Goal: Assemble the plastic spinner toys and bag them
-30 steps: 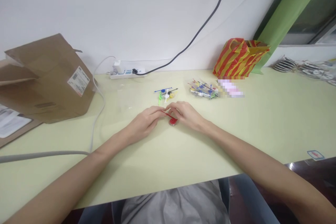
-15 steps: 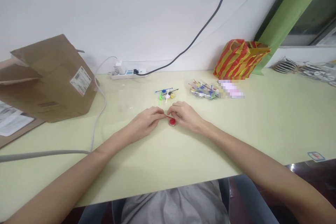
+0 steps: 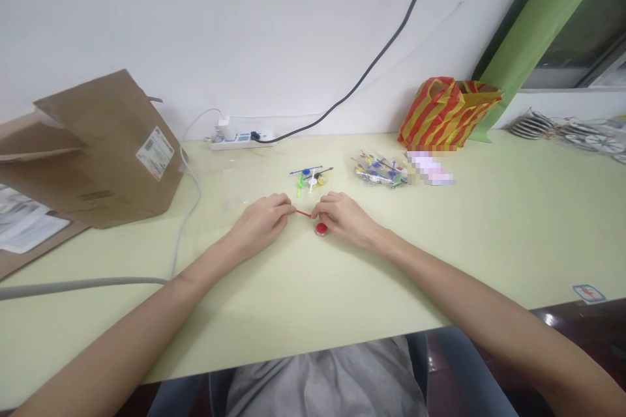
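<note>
My left hand (image 3: 267, 221) pinches the left end of a thin red plastic arrow (image 3: 304, 213). At the other end of that arrow, the curled fingers of my right hand (image 3: 342, 217) are closed on its tip. Just below the right fingertips, a small round red spinner base (image 3: 321, 229) with a clear rim rests on the table, partly covered by the hand. Beyond both hands lies a loose group of assembled arrow spinners: a blue one (image 3: 306, 171), a white one (image 3: 312, 181), a green one (image 3: 300, 186), a yellow one (image 3: 321, 180) and a black arrow (image 3: 328, 171).
A clear bag of mixed spinner parts (image 3: 379, 169) lies back right, before a red-and-yellow striped bag (image 3: 447, 114). On the left stand an open cardboard box (image 3: 112, 163) and a grey cable (image 3: 180, 228). A power strip (image 3: 242, 139) sits by the wall.
My left hand has shifted slightly left, and more of the red arrow shows between the hands, apart from the round base. My right hand has barely moved.
</note>
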Action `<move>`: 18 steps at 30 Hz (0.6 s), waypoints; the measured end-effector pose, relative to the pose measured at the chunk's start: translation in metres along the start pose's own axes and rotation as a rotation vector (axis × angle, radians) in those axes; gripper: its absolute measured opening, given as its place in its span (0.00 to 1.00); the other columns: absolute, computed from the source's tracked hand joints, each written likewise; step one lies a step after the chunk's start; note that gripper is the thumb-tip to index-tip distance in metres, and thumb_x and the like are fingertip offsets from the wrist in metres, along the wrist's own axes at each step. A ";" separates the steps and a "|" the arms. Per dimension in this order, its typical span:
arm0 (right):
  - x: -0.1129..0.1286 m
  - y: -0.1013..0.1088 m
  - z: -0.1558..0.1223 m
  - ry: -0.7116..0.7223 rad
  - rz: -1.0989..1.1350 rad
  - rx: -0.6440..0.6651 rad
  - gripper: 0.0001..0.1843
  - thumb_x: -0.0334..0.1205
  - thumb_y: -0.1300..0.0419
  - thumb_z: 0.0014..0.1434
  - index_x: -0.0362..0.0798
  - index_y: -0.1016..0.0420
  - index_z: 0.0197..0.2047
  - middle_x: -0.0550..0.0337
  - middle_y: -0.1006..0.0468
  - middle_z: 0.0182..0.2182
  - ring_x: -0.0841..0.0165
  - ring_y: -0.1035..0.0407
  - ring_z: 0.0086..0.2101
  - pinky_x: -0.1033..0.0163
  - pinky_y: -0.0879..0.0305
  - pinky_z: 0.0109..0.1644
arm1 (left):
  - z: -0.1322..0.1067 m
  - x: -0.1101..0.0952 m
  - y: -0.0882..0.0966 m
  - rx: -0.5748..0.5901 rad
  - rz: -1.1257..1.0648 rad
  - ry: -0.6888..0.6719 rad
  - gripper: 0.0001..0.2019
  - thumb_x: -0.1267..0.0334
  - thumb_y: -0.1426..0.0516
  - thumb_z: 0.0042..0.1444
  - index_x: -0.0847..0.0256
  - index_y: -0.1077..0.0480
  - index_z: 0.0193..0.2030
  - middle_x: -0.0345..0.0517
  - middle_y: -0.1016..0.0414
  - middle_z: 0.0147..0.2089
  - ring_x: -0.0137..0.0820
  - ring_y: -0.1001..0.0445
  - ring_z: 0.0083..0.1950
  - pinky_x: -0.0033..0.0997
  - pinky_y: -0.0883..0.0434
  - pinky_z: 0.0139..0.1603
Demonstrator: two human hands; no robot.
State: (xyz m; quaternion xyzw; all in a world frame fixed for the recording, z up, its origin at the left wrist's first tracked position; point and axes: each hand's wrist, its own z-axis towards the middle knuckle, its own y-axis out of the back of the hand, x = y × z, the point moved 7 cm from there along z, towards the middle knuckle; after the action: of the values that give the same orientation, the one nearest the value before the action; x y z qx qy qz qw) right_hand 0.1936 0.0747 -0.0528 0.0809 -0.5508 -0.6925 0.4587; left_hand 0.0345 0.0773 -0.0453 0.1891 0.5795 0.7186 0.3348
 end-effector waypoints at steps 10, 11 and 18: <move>-0.003 0.002 0.001 -0.047 0.011 -0.001 0.15 0.24 0.47 0.64 0.45 0.20 0.41 0.54 0.20 0.37 0.63 0.31 0.40 0.58 0.42 0.50 | 0.001 0.013 0.000 -0.001 0.117 0.005 0.19 0.70 0.55 0.67 0.62 0.24 0.52 0.54 0.24 0.51 0.43 0.26 0.52 0.45 0.29 0.49; -0.003 0.002 0.001 -0.049 0.013 -0.001 0.15 0.24 0.47 0.64 0.45 0.20 0.41 0.54 0.20 0.37 0.63 0.31 0.40 0.58 0.41 0.50 | 0.001 0.014 0.000 0.002 0.122 0.010 0.19 0.70 0.55 0.68 0.62 0.24 0.52 0.54 0.24 0.50 0.43 0.26 0.51 0.45 0.29 0.48; -0.003 0.003 0.001 -0.077 0.012 0.010 0.15 0.23 0.47 0.64 0.45 0.20 0.41 0.54 0.20 0.38 0.63 0.31 0.41 0.58 0.41 0.51 | 0.000 0.011 0.000 -0.002 0.050 0.017 0.19 0.68 0.55 0.70 0.62 0.22 0.50 0.53 0.26 0.44 0.41 0.27 0.47 0.42 0.28 0.45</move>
State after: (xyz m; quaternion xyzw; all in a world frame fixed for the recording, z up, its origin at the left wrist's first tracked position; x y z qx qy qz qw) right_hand 0.1960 0.0780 -0.0511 0.0530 -0.5721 -0.6896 0.4409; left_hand 0.0266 0.0849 -0.0467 0.1970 0.5765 0.7291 0.3117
